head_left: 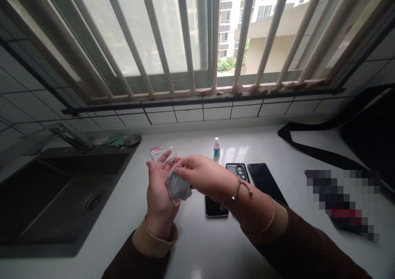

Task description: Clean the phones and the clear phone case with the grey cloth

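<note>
My left hand (pixel 158 188) holds a clear phone case (pixel 163 150), its palm turned up and the case lying across the fingers. A small pink patch shows at the case's upper left corner. In my right hand (pixel 197 170) a grey cloth (pixel 179 185) is pinched and rests against the case, covering much of it. Below my right wrist lies a phone (pixel 216 208) with a dark screen, partly hidden by the arm. Beside it are a black-edged phone case (pixel 237 168) with a camera cutout and another dark phone (pixel 266 180).
A small white bottle (pixel 216 148) stands on the white counter (pixel 191 246). On the left is a dark sink (pixel 77 246) with a faucet (pixel 72 139). A black strap (pixel 311 149) and a blurred-out item (pixel 342 205) lie to the right. Behind rises a barred window (pixel 185 36).
</note>
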The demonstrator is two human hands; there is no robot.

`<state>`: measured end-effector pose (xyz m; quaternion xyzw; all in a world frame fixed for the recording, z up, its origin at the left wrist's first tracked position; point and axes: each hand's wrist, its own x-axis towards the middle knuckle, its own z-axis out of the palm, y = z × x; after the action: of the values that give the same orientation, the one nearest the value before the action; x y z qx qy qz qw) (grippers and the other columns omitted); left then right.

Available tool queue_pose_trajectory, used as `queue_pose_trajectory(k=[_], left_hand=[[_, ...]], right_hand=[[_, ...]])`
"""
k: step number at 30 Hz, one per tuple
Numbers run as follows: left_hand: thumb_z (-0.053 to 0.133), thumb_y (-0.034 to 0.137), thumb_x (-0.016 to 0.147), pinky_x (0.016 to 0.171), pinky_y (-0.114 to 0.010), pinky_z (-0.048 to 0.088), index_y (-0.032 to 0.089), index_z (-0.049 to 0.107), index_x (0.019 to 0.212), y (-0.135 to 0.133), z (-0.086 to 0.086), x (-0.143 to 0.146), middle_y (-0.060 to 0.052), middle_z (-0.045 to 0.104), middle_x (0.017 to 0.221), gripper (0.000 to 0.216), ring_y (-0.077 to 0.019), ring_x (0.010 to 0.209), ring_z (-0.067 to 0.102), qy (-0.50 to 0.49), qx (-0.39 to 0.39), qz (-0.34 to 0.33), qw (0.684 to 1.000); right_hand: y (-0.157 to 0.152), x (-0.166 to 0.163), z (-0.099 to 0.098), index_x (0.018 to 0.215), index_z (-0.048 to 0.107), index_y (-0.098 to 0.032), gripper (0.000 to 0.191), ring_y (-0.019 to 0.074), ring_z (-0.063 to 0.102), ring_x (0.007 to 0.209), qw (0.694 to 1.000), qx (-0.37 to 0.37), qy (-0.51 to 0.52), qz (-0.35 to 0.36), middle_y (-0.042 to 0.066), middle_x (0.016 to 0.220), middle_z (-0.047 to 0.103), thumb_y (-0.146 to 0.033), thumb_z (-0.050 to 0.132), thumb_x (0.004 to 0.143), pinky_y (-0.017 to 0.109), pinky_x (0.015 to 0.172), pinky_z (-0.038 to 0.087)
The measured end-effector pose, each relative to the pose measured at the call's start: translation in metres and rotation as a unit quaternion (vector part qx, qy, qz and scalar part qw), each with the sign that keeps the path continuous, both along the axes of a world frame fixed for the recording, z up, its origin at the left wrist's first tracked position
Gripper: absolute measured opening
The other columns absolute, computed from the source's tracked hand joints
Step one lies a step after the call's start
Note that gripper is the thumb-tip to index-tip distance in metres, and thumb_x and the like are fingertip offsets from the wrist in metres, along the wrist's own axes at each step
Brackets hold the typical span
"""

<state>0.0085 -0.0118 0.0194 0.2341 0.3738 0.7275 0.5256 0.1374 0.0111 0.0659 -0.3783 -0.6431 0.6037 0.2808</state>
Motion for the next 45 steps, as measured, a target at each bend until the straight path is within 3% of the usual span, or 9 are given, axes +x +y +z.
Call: queue_pose_trajectory(k=[4,10,14,18,21,28,34,39,45], left_hand=[[0.047,0.074,0.102,0.084,-0.032,0.059,0.021,0.067,0.134,-0.002,-0.007,0.005,-0.011,0.075,0.115,0.065,-0.022,0.098,0.075,0.06,0.032,-0.018,0.998],[0.046,0.066,0.106,0.112,-0.037,0.051,0.021,0.073,0.13,-0.002,-0.015,0.014,-0.011,0.071,0.14,0.057,-0.0263,0.135,0.062,0.059,0.088,-0.062,0.992],[0.049,0.062,0.106,0.094,-0.039,0.06,0.021,0.071,0.133,-0.004,-0.012,0.012,-0.012,0.072,0.135,0.053,-0.0262,0.118,0.068,0.034,0.058,-0.121,0.99],[0.046,0.055,0.109,0.08,-0.035,0.063,0.017,0.072,0.123,-0.008,-0.003,0.008,-0.013,0.075,0.109,0.048,-0.0224,0.094,0.071,-0.012,0.008,-0.18,0.984],[0.049,0.05,0.109,0.075,-0.033,0.062,0.017,0.071,0.124,-0.01,0.003,0.007,-0.012,0.076,0.1,0.043,-0.0212,0.086,0.071,-0.045,-0.01,-0.209,0.977],[0.048,0.051,0.109,0.098,-0.044,0.059,0.022,0.067,0.142,-0.008,0.007,0.007,-0.013,0.07,0.142,0.048,-0.0291,0.122,0.07,-0.093,0.015,-0.21,0.973],[0.048,0.051,0.108,0.099,-0.051,0.06,0.023,0.06,0.148,-0.01,0.01,0.003,-0.017,0.07,0.139,0.05,-0.0314,0.12,0.071,-0.089,-0.014,-0.228,0.97],[0.049,0.054,0.107,0.1,-0.057,0.058,0.024,0.055,0.151,-0.013,0.012,0.003,-0.02,0.073,0.125,0.053,-0.0335,0.112,0.074,-0.099,-0.054,-0.267,0.957],[0.044,0.042,0.111,0.101,-0.048,0.059,0.022,0.064,0.143,-0.009,0.008,0.005,-0.015,0.075,0.128,0.043,-0.0277,0.112,0.075,-0.137,-0.015,-0.246,0.959]], right_hand=[[0.002,0.0,0.002,0.096,0.078,-0.016,0.023,0.0117,0.055,0.067,0.991,-0.094,0.09,-0.038,0.003,0.08,0.071,-0.019,0.056,0.101,0.024,0.064,0.043],[0.01,0.003,0.008,0.099,0.078,-0.014,0.02,0.0129,0.061,0.069,0.958,-0.184,0.208,-0.075,0.005,0.081,0.071,-0.018,0.058,0.101,0.024,0.066,0.051],[0.018,0.006,0.006,0.099,0.075,-0.014,0.016,0.0137,0.062,0.063,0.939,-0.183,0.266,-0.121,0.004,0.078,0.071,-0.02,0.06,0.1,0.027,0.065,0.056],[0.023,0.008,0.004,0.103,0.072,-0.015,0.018,0.0137,0.069,0.075,0.922,-0.114,0.294,-0.226,0.006,0.092,0.077,-0.023,0.056,0.104,0.026,0.073,0.057],[0.024,0.007,0.001,0.109,0.072,-0.016,0.02,0.0126,0.067,0.069,0.94,-0.084,0.243,-0.223,0.004,0.088,0.076,-0.027,0.056,0.103,0.023,0.063,0.053],[0.018,0.003,-0.006,0.118,0.073,-0.02,0.027,0.0141,0.069,0.072,0.985,0.015,0.096,-0.14,0.005,0.094,0.077,-0.033,0.053,0.105,0.024,0.064,0.055],[0.02,0.013,0.002,0.117,0.072,-0.018,0.029,0.0169,0.072,0.082,0.984,0.014,0.092,-0.152,0.008,0.1,0.079,-0.033,0.051,0.106,0.027,0.07,0.056],[0.022,0.026,0.009,0.121,0.07,-0.023,0.03,0.019,0.071,0.094,0.932,0.243,-0.021,-0.269,0.006,0.103,0.079,-0.037,0.047,0.11,0.029,0.082,0.052],[0.014,0.012,0.001,0.123,0.068,-0.025,0.024,0.0192,0.068,0.091,0.861,0.424,-0.281,-0.021,0.005,0.106,0.076,-0.023,0.051,0.107,0.029,0.08,0.046]])
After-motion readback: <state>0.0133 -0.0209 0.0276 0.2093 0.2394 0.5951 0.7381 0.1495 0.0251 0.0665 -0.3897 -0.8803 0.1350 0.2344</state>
